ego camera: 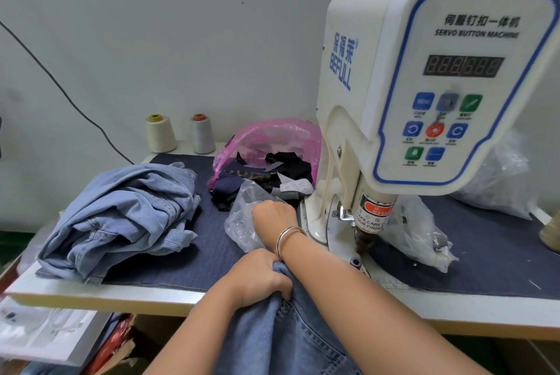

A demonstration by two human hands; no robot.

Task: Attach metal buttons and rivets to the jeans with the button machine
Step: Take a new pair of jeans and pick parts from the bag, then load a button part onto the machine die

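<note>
So your left hand (260, 279) has the jeans (291, 332) bunched tight in its fingers at the table edge (121, 294). Your right hand (274, 214) is reaching across it into the clear plastic bag (241, 223), fingers hidden so can't tell the grip. Button machine (424, 95) sits just right of that hand.

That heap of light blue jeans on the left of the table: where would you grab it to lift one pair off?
Probably the top fold of the light blue jeans, pinched from above on the near right side. The cloth bunches into raised ridges there, and the dark table cover beside it leaves room for a hand.
</note>
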